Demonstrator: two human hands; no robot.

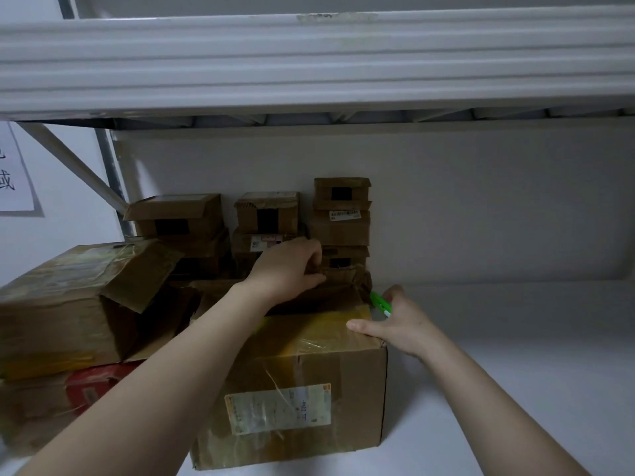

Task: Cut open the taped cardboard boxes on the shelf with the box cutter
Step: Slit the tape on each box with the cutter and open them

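A wide white metal shelf beam (309, 63) spans the top of the frame, and the pale shelf surface (515, 372) fills the lower right. In the lower centre stands a large brown cardboard box with yellow tape on top and a pale shipping label on its front (292, 389). To its left, at the frame's left edge, a big opened cardboard box with a raised flap (68, 304) lies over a box with a red patch (92, 386). Behind, at centre, small brown taped cardboard boxes (340, 214) are stacked against the white back wall. A low brown box with crumpled flaps (330, 293) sits just behind the large box; the left hand (292, 266) is closed on its torn top edge. The right hand (398, 324) rests on the large box's upper right corner, thumb spread over the tape, fingers curled around a green box cutter (379, 302) that pokes out toward the crumpled box.
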